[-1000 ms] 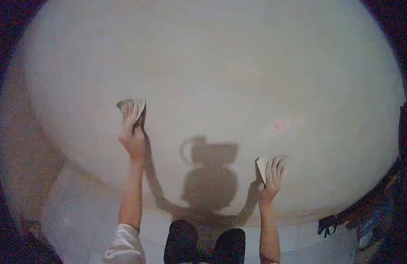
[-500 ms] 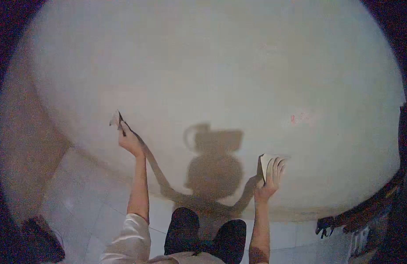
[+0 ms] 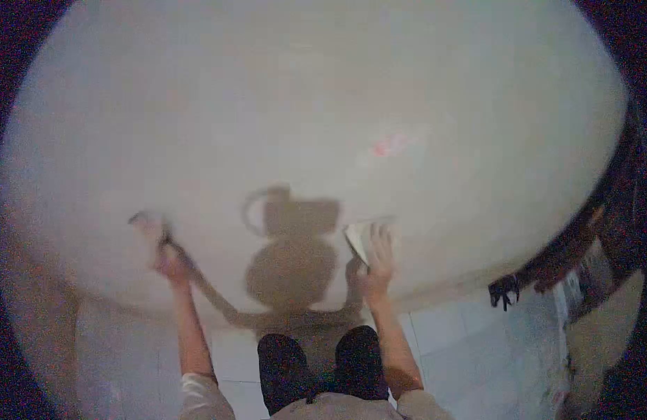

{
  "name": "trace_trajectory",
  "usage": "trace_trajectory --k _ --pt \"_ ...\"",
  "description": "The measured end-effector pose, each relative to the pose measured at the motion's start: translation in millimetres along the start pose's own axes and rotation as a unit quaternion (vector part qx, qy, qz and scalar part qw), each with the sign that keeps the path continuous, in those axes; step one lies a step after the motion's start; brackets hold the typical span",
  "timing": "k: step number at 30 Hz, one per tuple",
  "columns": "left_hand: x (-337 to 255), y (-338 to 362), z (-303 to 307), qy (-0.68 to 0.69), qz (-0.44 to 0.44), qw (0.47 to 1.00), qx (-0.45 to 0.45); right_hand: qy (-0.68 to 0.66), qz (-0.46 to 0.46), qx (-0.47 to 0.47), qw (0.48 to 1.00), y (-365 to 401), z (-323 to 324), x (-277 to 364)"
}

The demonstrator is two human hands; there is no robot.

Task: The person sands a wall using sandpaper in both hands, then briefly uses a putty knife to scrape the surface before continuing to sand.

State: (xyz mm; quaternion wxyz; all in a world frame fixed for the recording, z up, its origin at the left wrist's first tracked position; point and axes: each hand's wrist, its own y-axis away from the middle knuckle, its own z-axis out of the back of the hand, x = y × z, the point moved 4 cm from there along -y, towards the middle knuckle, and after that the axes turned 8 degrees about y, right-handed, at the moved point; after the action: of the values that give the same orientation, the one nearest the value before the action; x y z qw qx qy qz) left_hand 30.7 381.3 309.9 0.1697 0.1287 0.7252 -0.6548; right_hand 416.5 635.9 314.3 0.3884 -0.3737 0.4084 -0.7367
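Dark knees [image 3: 316, 364] stand over floor tiles [image 3: 442, 329], close to the wall's foot. The right hand [image 3: 376, 266] clamps a folded sheet [image 3: 357, 238] flat against the wall [image 3: 323, 105], with the sheet's long edge roughly upright. The left hand [image 3: 166, 255] is blurred, so its grip cannot be told. Bare wall opens wide above both hands.

A pale plastered wall [image 3: 323, 105], dimly lit and shadowed, meets a light tiled floor [image 3: 449, 329].

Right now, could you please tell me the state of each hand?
Left hand: blurred against the wall; cannot tell.
Right hand: holds a paper flat on the wall.
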Motion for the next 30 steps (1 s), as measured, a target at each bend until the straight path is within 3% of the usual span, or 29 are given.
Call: trace_trajectory --k 1,2,3,6,8,10,12,13,15,18,20,22,23,25,26,28,30 --pt "-17.0 -19.7 10.0 -0.034 0.060 0.996 -0.055 0.020 -0.011 -0.005 1.000 1.0 -2.0 -1.8" --pt "-26.8 -36.2 22.0 -0.030 0.232 0.964 -0.125 0.023 -0.015 -0.003 1.000 1.5 -5.5 -1.5" --pt "-41.5 -43.1 27.1 -0.033 0.398 0.897 -0.189 0.022 -0.017 0.000 1.000 1.9 -7.3 -0.7" --pt "13.4 -29.0 55.1 -0.059 0.327 0.929 -0.161 0.017 -0.019 -0.016 1.000 12.0 -27.9 37.0" --pt "-27.7 -25.1 33.0 -0.036 0.151 0.978 -0.143 0.022 -0.024 -0.030 0.999 20.0 -39.3 52.5" --pt "-56.6 -12.6 -1.8 -0.009 0.050 0.998 -0.042 0.022 -0.029 -0.044 0.998 6.9 -42.7 57.1" --pt "-69.7 16.1 -42.5 0.038 -0.134 0.986 0.086 0.020 -0.018 -0.089 0.996 -4.6 -31.9 60.0" --pt "-88.3 11.0 -43.1 0.036 -0.133 0.987 0.087 0.018 -0.019 -0.087 0.996 -4.2 -29.1 59.9" --pt "-132.2 -6.3 -53.1 0.066 -0.171 0.968 0.172 0.032 -0.015 -0.077 0.996 -10.5 -20.7 49.5" --pt "-102.6 -21.8 -31.0 0.013 -0.148 0.981 0.125 0.027 -0.023 -0.046 0.998 -14.7 -10.5 40.4" --pt "-65.6 -37.6 1.6 0.022 -0.128 0.991 0.040 0.024 -0.022 -0.046 0.998 -16.8 -8.2 41.6" --pt "-37.3 -47.9 37.9 -0.076 0.041 0.995 -0.044 0.014 -0.023 -0.045 0.999 -16.9 -8.8 46.2" --pt "-19.8 -52.0 54.2 -0.081 0.040 0.995 -0.046 0.021 -0.031 -0.040 0.999 -16.7 -8.6 46.5" --pt "26.9 -48.8 87.3 -0.132 0.305 0.937 -0.111 0.024 -0.038 -0.036 0.998 -12.9 -8.5 47.7" --pt "31.1 -51.0 90.7 -0.134 0.302 0.937 -0.112 0.025 -0.036 -0.038 0.998 -13.9 -6.5 49.1" --pt "13.9 -66.5 86.7 -0.146 0.196 0.956 -0.164 0.025 -0.037 -0.049 0.998 -13.8 -4.8 46.0" --pt "-15.8 -47.7 82.1 -0.143 0.214 0.950 -0.180 0.026 -0.020 -0.055 0.998 7.2 8.1 22.8"
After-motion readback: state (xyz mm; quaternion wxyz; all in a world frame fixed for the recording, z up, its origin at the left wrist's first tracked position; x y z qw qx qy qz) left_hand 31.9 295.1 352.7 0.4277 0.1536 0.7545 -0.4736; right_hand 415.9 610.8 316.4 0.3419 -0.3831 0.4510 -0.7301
